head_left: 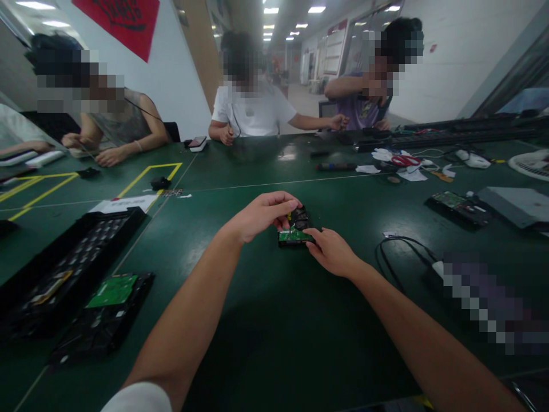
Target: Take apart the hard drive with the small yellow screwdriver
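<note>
A black hard drive (302,217) with a green circuit board (291,234) on its near end is between my hands, at or just above the tabletop. My left hand (266,214) bends over its left side, fingers curled and thumb across the top. A bit of yellow and a thin pale line show by those fingertips, too small to name. My right hand (332,249) grips the drive's right edge, with the index finger on the board and the thumb lower down.
To the left, another hard drive (105,315) lies beside a long black housing (72,266). On the right are a third drive (458,207), a grey box (514,206) and a black cable (403,237). A screwdriver (337,166) lies farther back. Several people sit across the green table (257,332).
</note>
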Demonstrator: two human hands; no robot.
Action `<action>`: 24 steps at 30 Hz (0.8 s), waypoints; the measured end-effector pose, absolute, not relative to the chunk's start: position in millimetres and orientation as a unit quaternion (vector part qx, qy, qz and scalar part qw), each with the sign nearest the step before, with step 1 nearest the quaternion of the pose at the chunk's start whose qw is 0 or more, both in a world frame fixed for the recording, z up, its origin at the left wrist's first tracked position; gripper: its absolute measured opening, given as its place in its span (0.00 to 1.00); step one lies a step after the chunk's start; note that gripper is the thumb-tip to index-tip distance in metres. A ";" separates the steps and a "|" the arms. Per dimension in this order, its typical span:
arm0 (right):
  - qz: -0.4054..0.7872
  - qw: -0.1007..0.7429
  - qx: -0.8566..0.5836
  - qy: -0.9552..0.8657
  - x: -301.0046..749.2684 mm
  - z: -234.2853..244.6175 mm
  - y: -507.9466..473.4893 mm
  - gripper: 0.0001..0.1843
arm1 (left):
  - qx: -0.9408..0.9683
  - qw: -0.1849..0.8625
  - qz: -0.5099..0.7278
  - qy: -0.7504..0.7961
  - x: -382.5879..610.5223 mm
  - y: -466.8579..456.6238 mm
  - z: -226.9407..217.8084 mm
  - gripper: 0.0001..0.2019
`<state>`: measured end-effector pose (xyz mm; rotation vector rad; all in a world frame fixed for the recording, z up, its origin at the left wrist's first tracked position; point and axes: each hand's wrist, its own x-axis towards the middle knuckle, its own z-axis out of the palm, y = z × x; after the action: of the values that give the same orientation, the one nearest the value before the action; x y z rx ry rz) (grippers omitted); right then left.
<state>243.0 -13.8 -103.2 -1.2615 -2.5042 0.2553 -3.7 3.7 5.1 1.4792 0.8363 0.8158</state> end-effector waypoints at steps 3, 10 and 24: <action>0.092 0.165 -0.441 -0.877 243.0 -103.5 -13.5 0.22 | 0.629 0.589 0.351 0.366 -4.1 4.0 5.4 0.16; 0.099 0.162 -0.442 -0.877 243.7 -102.2 -14.3 0.22 | 0.588 0.612 0.372 0.376 -2.6 3.2 4.8 0.13; 0.084 0.169 -0.437 -0.879 243.6 -107.4 -11.8 0.21 | 0.611 0.583 0.385 0.372 -2.1 7.2 0.8 0.13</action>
<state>243.6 -11.8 -107.4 -1.2422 -2.4993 0.2391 -2.1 7.2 0.8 1.4260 0.8680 0.8998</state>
